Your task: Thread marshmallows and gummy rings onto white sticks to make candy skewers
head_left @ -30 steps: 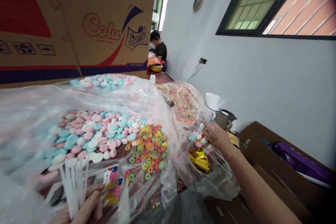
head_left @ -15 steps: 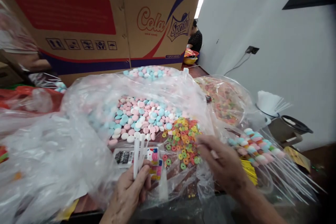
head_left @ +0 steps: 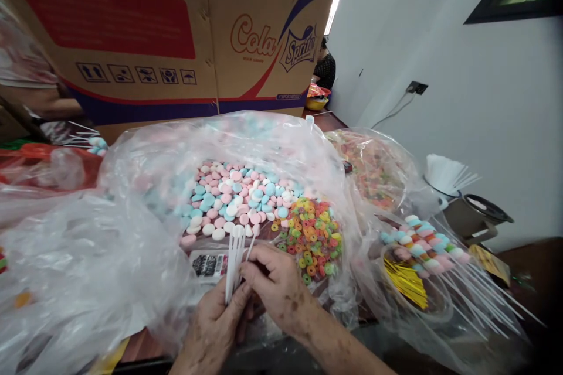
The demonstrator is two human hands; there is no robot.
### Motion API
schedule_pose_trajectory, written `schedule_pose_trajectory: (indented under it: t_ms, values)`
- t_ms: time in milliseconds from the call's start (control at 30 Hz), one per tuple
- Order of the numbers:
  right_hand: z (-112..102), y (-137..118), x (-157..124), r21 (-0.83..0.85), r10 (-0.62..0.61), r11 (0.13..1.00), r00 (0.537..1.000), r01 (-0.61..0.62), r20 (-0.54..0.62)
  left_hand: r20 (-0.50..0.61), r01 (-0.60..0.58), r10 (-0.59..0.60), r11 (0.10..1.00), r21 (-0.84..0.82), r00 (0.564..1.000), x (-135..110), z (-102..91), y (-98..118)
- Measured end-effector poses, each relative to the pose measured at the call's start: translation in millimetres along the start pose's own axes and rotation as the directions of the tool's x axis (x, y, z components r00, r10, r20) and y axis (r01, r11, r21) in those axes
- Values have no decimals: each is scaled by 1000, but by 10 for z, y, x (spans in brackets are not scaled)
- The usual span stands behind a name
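Right hand (head_left: 284, 290) has shifted left since the earlier frame, from beside the ring candies (head_left: 310, 234) over to the left hand (head_left: 215, 319); the two now meet at near centre. Left fingers pinch a bundle of white sticks (head_left: 235, 252), roughly upright, above the near edge of the counter (head_left: 137, 344). Right thumb and index look closed on a single stick (head_left: 252, 241) tilted just right of the bundle; exact contact is partly hidden. Pastel candies (head_left: 233, 199) lie beyond the hands, ring candies to the right of them; loaded skewers (head_left: 424, 246) and gold strips (head_left: 402, 284) sit farther right. Sticks should be light, thin, fairly stiff, likely smooth enough to slide in a loose bundle. Best hold: low on the shaft, thumb against index, upper end free.
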State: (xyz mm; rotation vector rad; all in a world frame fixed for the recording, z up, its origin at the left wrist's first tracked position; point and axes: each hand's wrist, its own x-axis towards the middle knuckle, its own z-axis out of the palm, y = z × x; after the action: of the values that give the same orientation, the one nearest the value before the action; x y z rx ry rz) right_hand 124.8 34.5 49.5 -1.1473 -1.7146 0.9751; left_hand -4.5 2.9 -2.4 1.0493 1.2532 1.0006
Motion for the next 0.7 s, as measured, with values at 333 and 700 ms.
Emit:
schedule_pose_trajectory:
  t_ms: [333, 700]
  values:
    - [82, 29, 7, 21, -11, 1000, 1000, 11, 11, -46, 6, -7, 1000, -4, 999, -27, 16, 96]
    - [108, 35, 10, 61, 68, 996, 998, -67, -17, -80, 23, -27, 998, -50, 996, -2, 30, 32]
